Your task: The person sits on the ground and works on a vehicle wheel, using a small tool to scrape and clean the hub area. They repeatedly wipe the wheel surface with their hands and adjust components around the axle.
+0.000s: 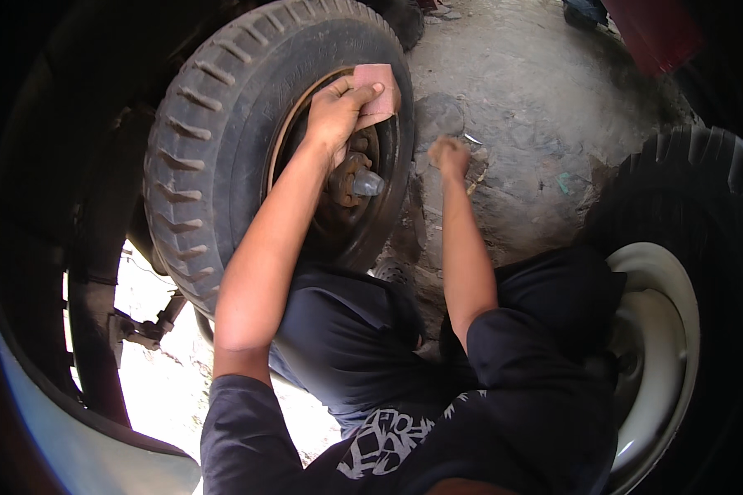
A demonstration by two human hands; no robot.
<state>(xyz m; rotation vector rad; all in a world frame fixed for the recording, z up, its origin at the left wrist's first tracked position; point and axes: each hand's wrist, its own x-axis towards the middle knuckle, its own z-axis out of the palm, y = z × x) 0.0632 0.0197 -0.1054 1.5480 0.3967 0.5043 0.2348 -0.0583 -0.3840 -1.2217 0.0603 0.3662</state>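
A pink sandpaper-like sheet (381, 107) was pinched in the left hand (335, 114) by the far edge of the wheel (233, 148); judged light, pliable and tearable, it was best gripped along a margin. The right hand's (449, 157) grip could not be told.

Shirt front: large white lettering (388, 443), jagged and graphic in style, stands on the dark shirt (545, 400). It runs at a slant and bends with the folds of the cloth; the wording cannot be read with certainty. Tire sidewall: raised characters (293, 76), black on black, follow the curve of the upper part of the tire (223, 157); these are faint, and their full wording is illegible.
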